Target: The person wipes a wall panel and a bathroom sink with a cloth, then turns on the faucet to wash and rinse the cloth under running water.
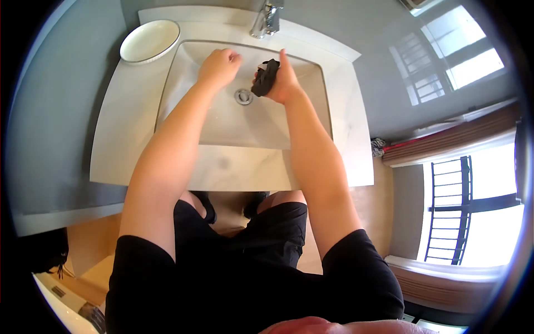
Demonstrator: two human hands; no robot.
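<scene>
My right hand (286, 80) is over the right half of the sink basin (245, 131), its thumb pointing up. It grips a small bunched black cloth (266, 78) with a pale patch near its top; whether it is a sock or another piece I cannot tell. To the left, my left hand (219, 67) is above the basin with its fingers curled in, and nothing shows in them. A gap separates it from the cloth. Between and below the hands lies the round metal drain (243, 97). Behind them stands a chrome faucet (267, 21).
A white oval bowl (150, 42) with a dark rim sits on the counter's back left corner. The pale marble-look counter (245, 170) surrounds the basin. Glossy grey walls (367, 33) rise behind. A barred window (473, 206) is on the right.
</scene>
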